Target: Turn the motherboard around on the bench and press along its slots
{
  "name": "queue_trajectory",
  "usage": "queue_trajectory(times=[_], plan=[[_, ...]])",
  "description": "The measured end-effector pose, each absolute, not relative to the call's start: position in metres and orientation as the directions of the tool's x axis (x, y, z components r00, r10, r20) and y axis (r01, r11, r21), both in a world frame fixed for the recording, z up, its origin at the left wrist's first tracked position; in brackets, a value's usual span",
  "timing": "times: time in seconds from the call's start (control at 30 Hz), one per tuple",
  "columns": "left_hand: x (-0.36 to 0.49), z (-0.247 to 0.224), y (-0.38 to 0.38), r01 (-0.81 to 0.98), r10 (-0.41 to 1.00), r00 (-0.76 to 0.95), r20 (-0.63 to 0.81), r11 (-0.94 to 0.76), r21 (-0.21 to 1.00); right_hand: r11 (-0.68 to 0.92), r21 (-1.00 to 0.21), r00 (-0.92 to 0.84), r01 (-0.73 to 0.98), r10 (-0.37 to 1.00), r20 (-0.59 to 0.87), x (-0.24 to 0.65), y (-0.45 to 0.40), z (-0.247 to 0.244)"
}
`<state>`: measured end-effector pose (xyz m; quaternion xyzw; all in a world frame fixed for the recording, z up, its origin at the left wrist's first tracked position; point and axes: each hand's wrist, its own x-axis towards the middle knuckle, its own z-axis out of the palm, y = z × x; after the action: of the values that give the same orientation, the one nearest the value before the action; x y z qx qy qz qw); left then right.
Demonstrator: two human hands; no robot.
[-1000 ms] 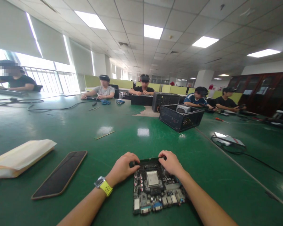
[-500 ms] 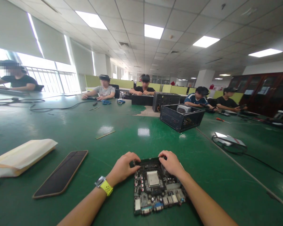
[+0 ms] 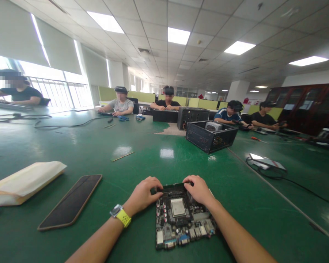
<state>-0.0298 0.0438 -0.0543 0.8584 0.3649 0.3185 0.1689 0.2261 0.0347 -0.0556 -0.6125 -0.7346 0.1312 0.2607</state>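
A motherboard lies flat on the green table in front of me, with a silver processor in its socket and its ports facing me. Along its far edge runs a dark RAM stick, standing over the slots; whether it is fully seated I cannot tell. My left hand pinches the stick's left end between thumb and fingers. At the right end, my right hand has its fingers closed on it, partly hiding that corner. On my left wrist is a watch with a yellow-green strap.
A phone and a padded paper packet lie left. Further off are a thin stick, an open computer case, a device with a cable and a screwdriver. Several people sit around the table.
Very little differs. My right hand has shifted very slightly left along the board's far edge; the left hand and the motherboard stay in place.
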Motion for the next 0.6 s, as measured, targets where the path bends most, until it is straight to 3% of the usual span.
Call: queue_trajectory(times=[0.6], plan=[[-0.0305,-0.0544,0.0434,0.540,0.732,0.538,0.419,-0.681,0.495,0.235,-0.513,-0.130,0.826,0.964,0.232,0.2258,0.0326,-0.0546]])
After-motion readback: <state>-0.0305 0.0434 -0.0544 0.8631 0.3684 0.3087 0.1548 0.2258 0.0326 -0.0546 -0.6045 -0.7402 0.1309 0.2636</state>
